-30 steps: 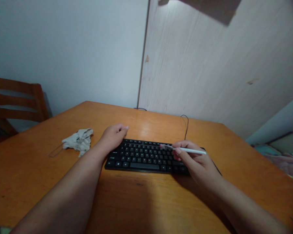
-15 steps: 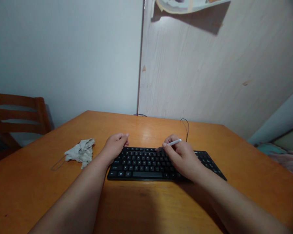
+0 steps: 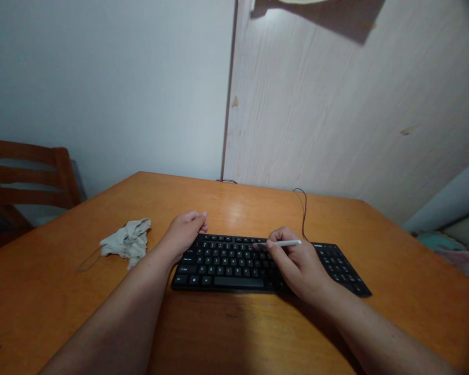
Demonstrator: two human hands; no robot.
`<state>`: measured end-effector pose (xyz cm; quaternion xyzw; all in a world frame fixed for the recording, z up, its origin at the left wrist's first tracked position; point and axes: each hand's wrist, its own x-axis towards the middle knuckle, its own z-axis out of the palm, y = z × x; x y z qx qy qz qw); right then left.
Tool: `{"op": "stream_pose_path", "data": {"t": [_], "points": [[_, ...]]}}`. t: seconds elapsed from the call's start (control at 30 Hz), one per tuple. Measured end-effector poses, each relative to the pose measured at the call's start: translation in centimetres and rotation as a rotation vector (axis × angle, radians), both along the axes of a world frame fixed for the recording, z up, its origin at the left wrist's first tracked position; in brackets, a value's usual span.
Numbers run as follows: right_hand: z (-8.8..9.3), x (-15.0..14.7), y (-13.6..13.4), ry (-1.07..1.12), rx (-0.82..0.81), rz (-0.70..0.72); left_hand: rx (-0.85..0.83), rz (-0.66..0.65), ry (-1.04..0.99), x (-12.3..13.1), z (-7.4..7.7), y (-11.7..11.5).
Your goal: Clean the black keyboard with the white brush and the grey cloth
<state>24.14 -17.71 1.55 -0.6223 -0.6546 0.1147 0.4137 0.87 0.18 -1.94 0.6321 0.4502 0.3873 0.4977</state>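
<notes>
A black keyboard (image 3: 226,263) lies on the orange wooden table (image 3: 226,333) in front of me. My left hand (image 3: 184,232) rests curled on the keyboard's far left corner, fingers closed against its edge. My right hand (image 3: 297,265) pinches a thin white brush (image 3: 283,243) whose tip touches the upper rows of keys near the middle. The keyboard's right end (image 3: 344,268) shows beyond my right wrist.
A crumpled grey cloth (image 3: 127,240) with a loop of string lies on the table to the left. The keyboard's black cable (image 3: 304,208) runs to the back edge. A wooden chair (image 3: 27,182) stands at the far left. A wall and pale wooden panel rise behind.
My right hand has moved left along the keyboard with the brush, from the right end toward the middle keys. My left hand stays on the left corner.
</notes>
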Motion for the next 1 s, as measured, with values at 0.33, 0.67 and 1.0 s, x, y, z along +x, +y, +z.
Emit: {"op": "stream_pose_path", "data": {"t": [0.33,0.67,1.0], "points": [[0.2,0.7,-0.4,-0.035,-0.018,-0.016,-0.021,-0.012,-0.015,0.0,0.1,-0.3],[0.2,0.7,-0.5,-0.005,-0.024,0.023,-0.009,-0.012,-0.005,-0.1,-0.2,-0.1],[-0.7,-0.3,0.1,0.066,0.074,0.079,0.015,-0.014,0.011,-0.1,-0.2,0.0]]}}
